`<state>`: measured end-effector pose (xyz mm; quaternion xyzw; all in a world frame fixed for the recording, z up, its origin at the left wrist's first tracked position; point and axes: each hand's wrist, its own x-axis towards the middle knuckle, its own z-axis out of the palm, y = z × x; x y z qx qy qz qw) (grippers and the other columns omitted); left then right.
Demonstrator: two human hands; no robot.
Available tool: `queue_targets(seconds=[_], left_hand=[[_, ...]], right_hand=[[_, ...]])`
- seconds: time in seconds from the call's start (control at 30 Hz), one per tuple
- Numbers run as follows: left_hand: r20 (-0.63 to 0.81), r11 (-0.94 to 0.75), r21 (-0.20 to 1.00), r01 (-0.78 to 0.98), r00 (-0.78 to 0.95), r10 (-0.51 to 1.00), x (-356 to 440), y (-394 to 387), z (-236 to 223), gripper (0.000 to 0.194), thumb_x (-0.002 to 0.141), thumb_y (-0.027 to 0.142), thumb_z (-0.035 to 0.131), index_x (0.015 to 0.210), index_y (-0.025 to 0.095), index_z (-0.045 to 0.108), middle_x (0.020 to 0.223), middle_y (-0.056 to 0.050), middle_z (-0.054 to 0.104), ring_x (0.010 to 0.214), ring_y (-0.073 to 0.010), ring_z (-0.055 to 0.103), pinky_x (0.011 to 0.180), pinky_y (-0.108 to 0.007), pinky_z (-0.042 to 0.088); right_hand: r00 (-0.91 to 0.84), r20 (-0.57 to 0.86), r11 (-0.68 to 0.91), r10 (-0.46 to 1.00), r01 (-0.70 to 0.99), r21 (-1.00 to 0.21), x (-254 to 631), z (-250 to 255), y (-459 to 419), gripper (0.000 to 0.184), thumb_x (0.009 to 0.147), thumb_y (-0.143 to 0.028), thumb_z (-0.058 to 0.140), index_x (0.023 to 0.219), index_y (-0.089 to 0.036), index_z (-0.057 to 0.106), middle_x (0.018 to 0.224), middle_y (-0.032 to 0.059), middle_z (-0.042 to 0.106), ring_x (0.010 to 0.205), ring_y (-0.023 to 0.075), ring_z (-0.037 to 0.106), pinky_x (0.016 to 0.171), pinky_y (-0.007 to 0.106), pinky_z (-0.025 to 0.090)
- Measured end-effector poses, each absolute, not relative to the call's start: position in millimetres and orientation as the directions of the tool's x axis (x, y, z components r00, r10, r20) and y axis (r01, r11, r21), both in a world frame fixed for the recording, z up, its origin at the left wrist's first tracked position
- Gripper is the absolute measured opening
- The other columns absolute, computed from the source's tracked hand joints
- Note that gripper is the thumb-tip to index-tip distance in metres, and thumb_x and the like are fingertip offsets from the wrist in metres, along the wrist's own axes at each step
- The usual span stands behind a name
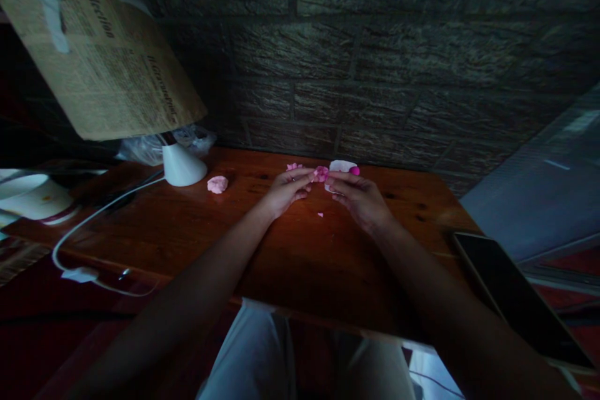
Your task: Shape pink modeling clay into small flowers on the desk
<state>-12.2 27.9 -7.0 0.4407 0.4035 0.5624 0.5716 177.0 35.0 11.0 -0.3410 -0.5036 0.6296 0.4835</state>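
My left hand [288,190] and my right hand [360,197] meet over the wooden table, fingers pinched on a small pink flower-like piece [321,174]. It has a ruffled, petal-like shape; its material is hard to make out. Just behind my left fingertips lies another pale pink ruffled piece [294,166], partly hidden. Beyond my right hand is a flat white piece [343,165], with a bright magenta bit [354,170] beside it. A tiny pink scrap [320,214] rests on the wood between my wrists. Farther left sits a pale pink crumpled lump [217,184].
A lamp with a newsprint shade [112,62] and white base [182,165] stands at the left, its white cord [89,219] hanging over the table edge. A white cup [32,197] is far left. A dark-screened tablet or phone [515,294] lies right. A brick wall [398,69] rises behind.
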Motion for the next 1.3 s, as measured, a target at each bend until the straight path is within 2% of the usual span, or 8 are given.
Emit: queue_targets(seconds=[0.2,0.37,0.47,0.73,1.0,1.17,1.3], left_hand=[[0.060,-0.044,0.956,-0.290,0.046,0.997,-13.6,30.2,-10.7,0.023,0.078,0.030,0.086,0.098,0.019,0.083,0.100,-0.007,0.075,0.073,-0.0076,0.056,0.062,-0.019,0.042],[0.057,-0.038,0.955,-0.294,0.054,0.997,-14.0,29.8,-10.6,0.025,0.076,0.031,0.088,0.098,0.019,0.083,0.099,-0.006,0.075,0.073,-0.0070,0.057,0.061,-0.018,0.042],[0.055,-0.038,0.955,-0.294,0.050,0.997,-13.4,28.2,-8.9,0.027,0.074,0.032,0.090,0.098,0.019,0.083,0.100,-0.007,0.075,0.073,-0.0072,0.057,0.061,-0.018,0.043],[0.061,-0.039,0.960,-0.278,0.073,0.995,-12.9,28.2,-8.2,0.024,0.078,0.033,0.087,0.098,0.020,0.083,0.098,-0.006,0.073,0.074,-0.0072,0.056,0.062,-0.018,0.043],[0.037,-0.018,0.955,-0.294,0.058,0.998,-12.7,28.6,-8.4,0.025,0.077,0.031,0.088,0.098,0.020,0.083,0.098,-0.006,0.073,0.074,-0.0073,0.057,0.063,-0.018,0.042],[0.049,-0.029,0.955,-0.296,0.062,0.997,-13.0,27.5,-8.4,0.023,0.078,0.030,0.087,0.099,0.020,0.083,0.101,-0.006,0.074,0.076,-0.0078,0.058,0.064,-0.019,0.043],[0.042,-0.021,0.951,-0.309,0.061,0.997,-12.5,26.7,-7.1,0.026,0.075,0.031,0.089,0.098,0.019,0.083,0.099,-0.006,0.074,0.075,-0.0078,0.057,0.063,-0.019,0.042]], right_hand=[[-0.290,0.095,0.028,0.952,-0.227,-0.973,176.4,13.4,34.4,0.038,0.056,-0.039,0.094,0.089,-0.026,0.081,0.112,0.0057,0.080,0.095,0.0199,0.069,0.070,0.029,0.047],[-0.295,0.093,0.022,0.951,-0.236,-0.971,175.8,16.2,32.9,0.038,0.055,-0.040,0.096,0.085,-0.025,0.080,0.101,0.0047,0.081,0.085,0.0173,0.066,0.066,0.029,0.044],[-0.290,0.096,0.029,0.952,-0.228,-0.973,175.9,15.4,33.5,0.038,0.054,-0.042,0.097,0.084,-0.024,0.081,0.091,0.0039,0.080,0.078,0.0156,0.064,0.067,0.030,0.046],[-0.284,0.099,0.024,0.954,-0.255,-0.967,176.8,11.3,36.4,0.037,0.058,-0.041,0.094,0.088,-0.024,0.082,0.103,0.0063,0.080,0.091,0.0197,0.070,0.076,0.033,0.052],[-0.265,0.113,0.047,0.958,-0.243,-0.969,175.1,15.2,34.5,0.036,0.055,-0.039,0.096,0.083,-0.023,0.080,0.096,0.0045,0.079,0.080,0.0153,0.063,0.067,0.030,0.045],[-0.332,0.126,0.054,0.935,-0.219,-0.974,175.9,15.0,32.6,0.030,0.061,-0.041,0.094,0.083,-0.025,0.082,0.097,0.0049,0.079,0.083,0.0162,0.063,0.074,0.033,0.048],[-0.335,0.086,0.007,0.938,-0.232,-0.973,176.7,13.9,32.5,0.028,0.062,-0.041,0.093,0.084,-0.026,0.085,0.105,0.0059,0.080,0.085,0.0163,0.065,0.076,0.033,0.050]])
